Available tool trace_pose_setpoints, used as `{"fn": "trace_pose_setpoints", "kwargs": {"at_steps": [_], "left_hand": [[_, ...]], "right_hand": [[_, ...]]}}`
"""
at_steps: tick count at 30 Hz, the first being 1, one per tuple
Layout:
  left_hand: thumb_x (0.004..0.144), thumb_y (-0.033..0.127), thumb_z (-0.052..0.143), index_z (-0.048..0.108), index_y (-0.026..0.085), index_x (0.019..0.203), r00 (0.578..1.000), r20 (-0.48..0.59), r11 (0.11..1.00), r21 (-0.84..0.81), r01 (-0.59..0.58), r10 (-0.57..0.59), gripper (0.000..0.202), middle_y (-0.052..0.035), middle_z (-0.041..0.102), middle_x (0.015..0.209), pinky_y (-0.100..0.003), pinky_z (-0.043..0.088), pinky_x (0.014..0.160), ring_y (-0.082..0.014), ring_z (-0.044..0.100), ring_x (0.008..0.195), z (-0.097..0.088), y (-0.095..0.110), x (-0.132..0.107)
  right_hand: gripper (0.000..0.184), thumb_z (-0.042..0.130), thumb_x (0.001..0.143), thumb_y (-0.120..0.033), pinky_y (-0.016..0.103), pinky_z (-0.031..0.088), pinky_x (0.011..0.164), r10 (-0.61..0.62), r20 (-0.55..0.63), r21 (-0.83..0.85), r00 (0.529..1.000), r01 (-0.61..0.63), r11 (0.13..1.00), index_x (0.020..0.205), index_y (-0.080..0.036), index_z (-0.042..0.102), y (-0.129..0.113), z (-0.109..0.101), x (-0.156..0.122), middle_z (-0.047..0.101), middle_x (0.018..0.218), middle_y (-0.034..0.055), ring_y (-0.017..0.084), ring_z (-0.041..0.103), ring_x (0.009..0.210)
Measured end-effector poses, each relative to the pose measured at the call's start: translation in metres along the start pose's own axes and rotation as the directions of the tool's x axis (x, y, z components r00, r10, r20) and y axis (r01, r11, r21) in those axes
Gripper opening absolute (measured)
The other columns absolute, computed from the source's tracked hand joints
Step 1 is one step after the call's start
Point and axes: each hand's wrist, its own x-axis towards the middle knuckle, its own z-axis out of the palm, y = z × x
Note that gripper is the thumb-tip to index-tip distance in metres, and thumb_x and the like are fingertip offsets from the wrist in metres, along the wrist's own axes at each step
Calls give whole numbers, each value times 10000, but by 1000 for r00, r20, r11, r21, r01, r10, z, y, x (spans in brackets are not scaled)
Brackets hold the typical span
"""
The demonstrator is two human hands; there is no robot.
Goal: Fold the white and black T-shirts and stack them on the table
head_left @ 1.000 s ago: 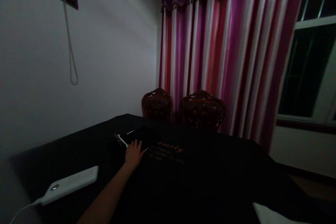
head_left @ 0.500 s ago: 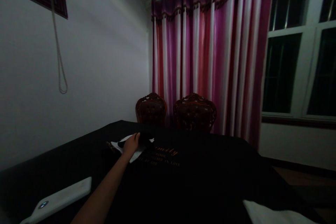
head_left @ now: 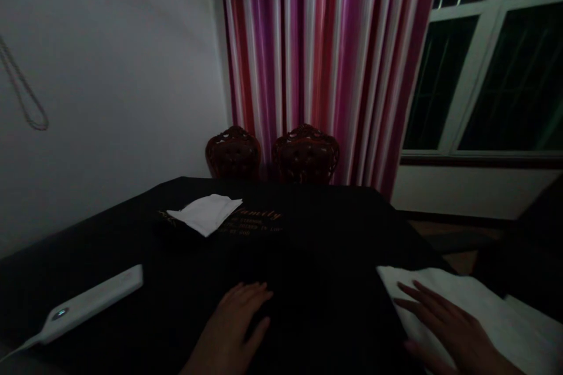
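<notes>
In a dim room, the left hand (head_left: 235, 325) lies flat, fingers loosely together, on a black cloth (head_left: 308, 258) covering the table. The right hand (head_left: 444, 328) rests with fingers spread on a soft white sheet (head_left: 492, 310) at the table's near right edge. Smoothing it well likely needs flat, even pressure. A folded white square (head_left: 204, 212) lies farther off; a slim white charger (head_left: 90, 304) lies left.

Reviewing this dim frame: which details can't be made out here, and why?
- Printed lettering on the black tablecloth: head view, too small and dark to read, partly under the white folded cloth.
- White fabric under the right hand: cut off by the bottom-right edge.
- White device: its cable leaves the left edge.
- Bead loop: blurred.
</notes>
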Motion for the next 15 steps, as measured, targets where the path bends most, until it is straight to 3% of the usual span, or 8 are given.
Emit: {"fn": "trace_pose_setpoints", "kwargs": {"at_steps": [3, 6, 10, 15], "left_hand": [[930, 339, 468, 625, 260, 1059, 1000, 14, 999, -52, -16, 17, 218, -31, 646, 1131, -378, 494, 945, -197, 596, 1054, 12, 52, 28], [887, 402, 515, 623, 187, 933, 1000, 20, 1000, 13, 21, -21, 245, -85, 636, 1015, -424, 480, 902, -257, 580, 988, 41, 82, 57], [859, 281, 512, 629, 130, 924, 988, 31, 988, -14, 152, -151, 202, -150, 628, 1023, -443, 431, 932, -299, 565, 1033, 72, 74, 81], [856, 176, 500, 613, 154, 821, 970, 54, 947, -210, 244, -238, 120, -53, 634, 865, -276, 472, 712, -163, 609, 788, 72, 47, 86]], "right_hand": [[398, 533, 868, -517, 477, 348, 1043, -34, 202, 75, 979, 19, 997, 1204, -325, 623, -59, -4, 37, 516, 1368, 55, 311, 413, 1286], [265, 503, 885, -359, 405, 405, 940, -10, 319, 121, 948, -30, 992, 1004, -216, 692, -100, 8, 77, 641, 1078, 95, 260, 563, 1037], [251, 481, 884, -269, 342, 395, 896, 51, 348, 165, 936, -114, 980, 936, -156, 699, -110, 38, 107, 666, 986, 98, 225, 593, 952], [364, 476, 920, -412, 253, 400, 619, 163, 404, 351, 900, -318, 881, 836, -136, 697, -115, 59, 126, 694, 832, 89, 186, 631, 762]]}}
